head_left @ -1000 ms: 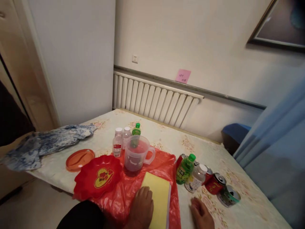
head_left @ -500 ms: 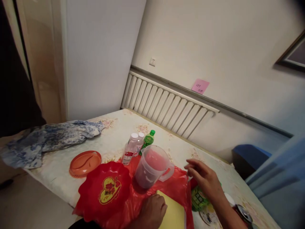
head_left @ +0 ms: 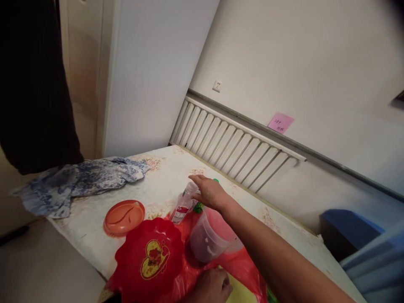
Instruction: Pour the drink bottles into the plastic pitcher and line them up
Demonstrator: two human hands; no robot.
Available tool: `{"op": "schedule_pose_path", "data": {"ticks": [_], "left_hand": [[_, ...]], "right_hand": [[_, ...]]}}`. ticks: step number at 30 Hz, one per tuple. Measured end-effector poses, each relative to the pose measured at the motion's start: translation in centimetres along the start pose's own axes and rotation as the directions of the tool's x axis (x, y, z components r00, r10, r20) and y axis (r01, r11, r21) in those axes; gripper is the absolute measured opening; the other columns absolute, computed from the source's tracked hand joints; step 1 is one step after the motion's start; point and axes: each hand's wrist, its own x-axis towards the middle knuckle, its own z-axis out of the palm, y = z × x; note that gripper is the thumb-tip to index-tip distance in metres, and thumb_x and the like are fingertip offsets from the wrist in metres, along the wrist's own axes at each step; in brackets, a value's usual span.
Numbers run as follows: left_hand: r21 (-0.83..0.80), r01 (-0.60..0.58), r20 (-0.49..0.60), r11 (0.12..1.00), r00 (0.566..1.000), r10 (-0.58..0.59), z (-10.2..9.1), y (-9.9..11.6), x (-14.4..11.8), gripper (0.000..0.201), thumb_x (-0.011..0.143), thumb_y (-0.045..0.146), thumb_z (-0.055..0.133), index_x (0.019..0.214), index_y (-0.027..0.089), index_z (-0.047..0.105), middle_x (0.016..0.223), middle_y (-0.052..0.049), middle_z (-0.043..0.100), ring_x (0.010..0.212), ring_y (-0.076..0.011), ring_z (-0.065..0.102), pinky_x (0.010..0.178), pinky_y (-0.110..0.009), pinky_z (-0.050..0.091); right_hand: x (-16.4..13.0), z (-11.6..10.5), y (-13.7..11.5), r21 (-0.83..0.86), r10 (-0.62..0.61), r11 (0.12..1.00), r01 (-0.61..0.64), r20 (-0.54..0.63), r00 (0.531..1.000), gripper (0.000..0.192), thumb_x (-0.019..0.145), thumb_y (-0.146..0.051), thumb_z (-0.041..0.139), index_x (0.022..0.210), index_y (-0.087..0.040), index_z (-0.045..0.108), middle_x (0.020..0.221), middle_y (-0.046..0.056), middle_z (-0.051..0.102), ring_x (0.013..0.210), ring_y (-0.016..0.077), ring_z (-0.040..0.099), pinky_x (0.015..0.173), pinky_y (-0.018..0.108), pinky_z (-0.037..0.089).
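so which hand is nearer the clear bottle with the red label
Right. The right hand is at the top of the clear bottle; whether it touches is unclear. The left hand is farther off, by the yellow pad at the bottom of the view.

A pink note (head_left: pixel 280 123) on the wall (head_left: pixel 315 63) bore two short handwritten lines in dark ink. The upper appeared to begin with a 2, the lower to end in 85; the remaining strokes could not be read with certainty. The clear bottle (head_left: pixel 189 192) carried a red-and-white label (head_left: pixel 181 213) with print too small to read. No brand was legible.
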Motion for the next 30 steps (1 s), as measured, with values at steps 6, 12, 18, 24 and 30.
{"op": "schedule_pose_path", "data": {"ticks": [6,12,18,24,30], "left_hand": [[-0.023,-0.001,-0.035,1.0,0.999,0.001,-0.3,0.5,-0.4,0.02,0.084,0.029,0.05,0.085,0.02,0.067,0.085,-0.007,0.072,0.076,-0.0212,0.064,0.065,-0.03,0.041],[-0.052,0.013,-0.041,0.999,0.999,-0.015,-0.2,0.6,-0.4,0.022,0.084,0.027,0.049,0.092,0.021,0.068,0.097,-0.008,0.073,0.087,-0.0234,0.065,0.073,-0.032,0.044],[-0.148,-0.031,-0.069,0.989,0.997,0.021,-0.5,0.8,-0.4,0.018,0.083,0.024,0.049,0.086,0.019,0.065,0.087,-0.006,0.069,0.081,-0.0214,0.061,0.074,-0.032,0.043],[-0.33,-0.052,-0.074,0.943,0.997,0.029,-0.2,0.9,0.1,0.013,0.078,0.024,0.052,0.082,0.018,0.062,0.079,-0.002,0.063,0.077,-0.0172,0.055,0.075,-0.03,0.042],[-0.63,0.082,0.16,0.772,0.987,0.026,0.7,0.7,0.4,0.03,0.081,0.041,0.052,0.091,0.014,0.061,0.072,-0.002,0.063,0.052,-0.0119,0.055,0.052,-0.025,0.046]], "right_hand": [[1.5,1.6,-0.7,-0.029,-0.01,1.0,0.012,0.069,0.998,0.042,0.081,-0.023,0.067,0.123,-0.022,0.062,0.111,0.01,0.066,0.093,0.023,0.066,0.077,0.03,0.048],[0.5,1.2,-0.4,0.033,-0.033,0.999,0.033,0.012,0.999,0.037,0.078,-0.02,0.068,0.115,-0.019,0.066,0.101,0.008,0.066,0.087,0.0198,0.064,0.075,0.027,0.046],[-3.6,-3.6,1.6,0.34,0.108,0.94,-0.008,-0.275,0.955,0.031,0.074,-0.017,0.071,0.105,-0.018,0.069,0.086,0.001,0.066,0.074,0.014,0.06,0.07,0.026,0.048],[-13.2,-8.6,4.2,0.761,0.391,0.647,-0.045,-0.281,0.877,0.035,0.072,-0.033,0.074,0.104,-0.019,0.067,0.079,0.0,0.068,0.061,0.0142,0.062,0.058,0.028,0.054],[-23.8,-9.3,5.1,0.803,0.544,0.523,-0.285,-0.058,0.837,0.036,0.067,-0.038,0.08,0.098,-0.021,0.072,0.067,0.003,0.067,0.057,0.018,0.061,0.053,0.03,0.052]]}}
